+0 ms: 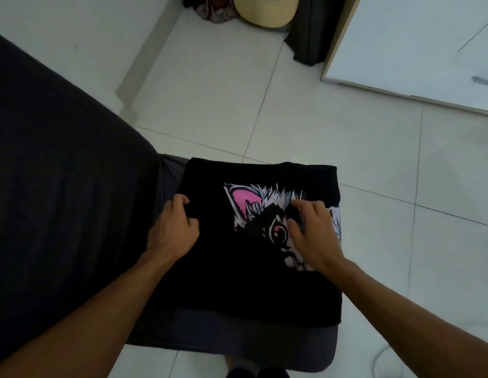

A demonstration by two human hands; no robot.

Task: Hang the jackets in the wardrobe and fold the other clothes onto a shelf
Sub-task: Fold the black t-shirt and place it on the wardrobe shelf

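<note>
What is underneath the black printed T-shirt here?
The black T-shirt lies on a dark grey cushioned surface, visible along its near and left edges. The left hand and right hand grip it. Anything directly beneath the shirt is covered.

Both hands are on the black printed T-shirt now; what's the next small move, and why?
Probably fold the far edge toward you. The black T-shirt lies narrowed on the dark seat, left hand pinching its left edge, right hand on the print.
</note>
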